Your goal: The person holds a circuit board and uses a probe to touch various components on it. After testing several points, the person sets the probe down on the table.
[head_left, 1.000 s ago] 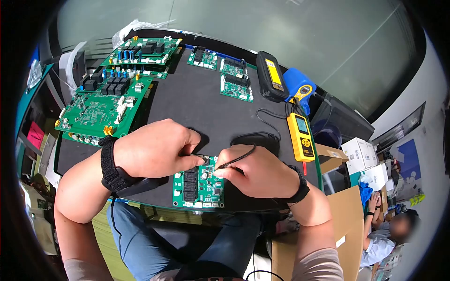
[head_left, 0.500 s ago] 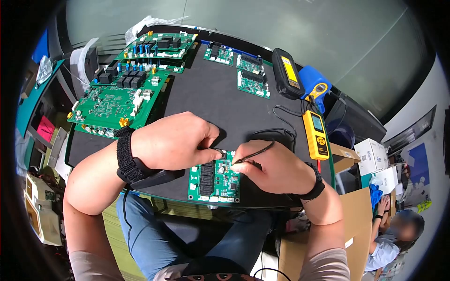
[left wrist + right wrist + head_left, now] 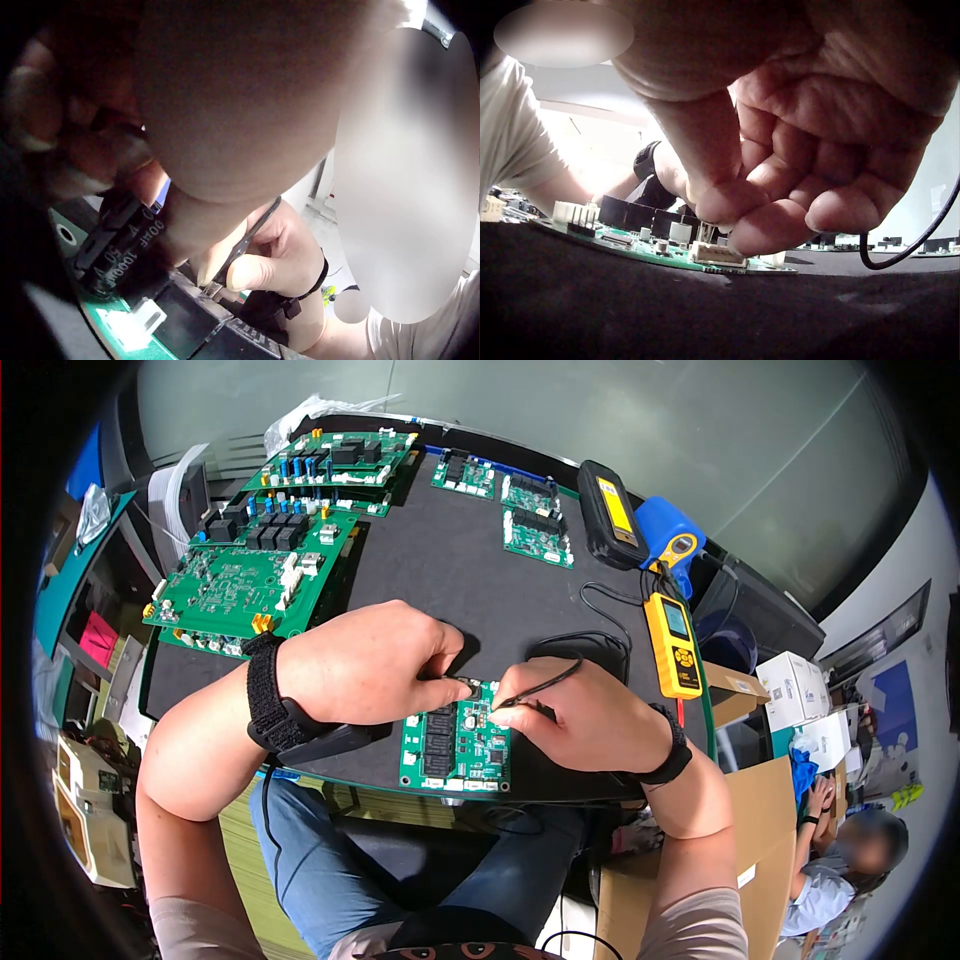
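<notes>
A green circuit board (image 3: 485, 760) with black relays (image 3: 438, 745) lies at the table's front edge. My left hand (image 3: 370, 665) grips its far left corner, with thumb and fingers at a black cylindrical capacitor (image 3: 124, 247) in the left wrist view. My right hand (image 3: 585, 715) pinches a black probe lead (image 3: 545, 685) between thumb and forefinger. In the left wrist view the lead (image 3: 247, 240) ends in a metal tip among the board's parts. The right wrist view shows the right hand (image 3: 780, 172) low over a white connector (image 3: 718, 255), fingers curled.
Larger green boards (image 3: 240, 585) are stacked at the left. Several small boards (image 3: 538, 538) lie toward the back. At the right are a yellow meter (image 3: 675, 645) with black cable, a black case (image 3: 610, 515) and a blue device (image 3: 668, 540). Another person (image 3: 825, 880) sits beyond a cardboard box (image 3: 710, 850).
The head view has swung slightly, so the scene sits further right than a second ago. Both hands keep their places at the board, with little movement in the last half second.
</notes>
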`<state>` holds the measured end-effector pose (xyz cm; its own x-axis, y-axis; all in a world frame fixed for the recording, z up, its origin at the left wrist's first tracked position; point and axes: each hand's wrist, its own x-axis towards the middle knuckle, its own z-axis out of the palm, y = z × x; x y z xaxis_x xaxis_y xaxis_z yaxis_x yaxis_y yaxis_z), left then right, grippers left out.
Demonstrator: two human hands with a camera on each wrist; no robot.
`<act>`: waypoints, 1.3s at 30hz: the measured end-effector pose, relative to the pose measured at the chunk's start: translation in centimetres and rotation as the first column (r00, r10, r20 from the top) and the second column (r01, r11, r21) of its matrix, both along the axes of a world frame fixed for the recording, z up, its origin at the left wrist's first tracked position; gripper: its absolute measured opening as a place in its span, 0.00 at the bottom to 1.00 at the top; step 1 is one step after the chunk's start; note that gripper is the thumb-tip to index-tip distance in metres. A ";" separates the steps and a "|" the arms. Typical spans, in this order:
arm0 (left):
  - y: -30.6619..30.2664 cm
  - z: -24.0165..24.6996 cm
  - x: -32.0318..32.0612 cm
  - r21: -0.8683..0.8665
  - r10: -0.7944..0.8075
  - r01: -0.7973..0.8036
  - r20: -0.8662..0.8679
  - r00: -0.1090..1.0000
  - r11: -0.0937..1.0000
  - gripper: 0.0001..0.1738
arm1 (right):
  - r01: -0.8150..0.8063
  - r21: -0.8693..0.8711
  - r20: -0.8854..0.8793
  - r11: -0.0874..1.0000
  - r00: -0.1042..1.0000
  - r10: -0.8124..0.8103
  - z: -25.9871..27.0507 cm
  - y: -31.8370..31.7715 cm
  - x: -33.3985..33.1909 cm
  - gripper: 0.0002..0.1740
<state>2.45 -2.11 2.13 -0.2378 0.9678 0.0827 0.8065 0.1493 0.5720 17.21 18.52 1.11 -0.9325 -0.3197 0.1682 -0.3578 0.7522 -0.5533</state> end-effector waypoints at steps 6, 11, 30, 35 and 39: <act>0.0 0.0 0.0 -0.022 0.005 -0.005 -0.016 1.000 1.000 0.21 | 0.010 0.006 0.033 1.000 0.999 -0.010 0.2 0.0 0.1 0.05; 0.0 -0.1 0.0 -0.016 0.007 -0.007 -0.033 0.999 1.000 0.21 | -0.016 -0.027 -0.013 1.000 1.000 0.016 0.0 -0.1 0.0 0.06; 0.0 -0.1 -0.1 -0.034 0.000 0.000 0.000 1.000 0.999 0.20 | -0.025 -0.026 -0.029 0.999 0.999 0.024 -0.1 -0.1 -0.1 0.07; 0.0 0.0 -0.1 -0.035 -0.004 0.005 0.021 1.000 0.999 0.20 | -0.004 0.005 -0.041 1.000 0.999 0.004 -0.3 -0.1 0.0 0.07; 0.0 -0.1 -0.2 -0.031 -0.010 0.011 0.029 1.000 0.999 0.20 | 0.054 -0.026 -0.031 0.998 0.998 -0.054 -0.5 0.1 -0.3 0.07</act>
<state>2.27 -2.12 2.05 -0.2296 0.9722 0.0454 0.7914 0.1593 0.5901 16.90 18.60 0.63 -0.9422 -0.2643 0.2057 -0.3349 0.7566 -0.5616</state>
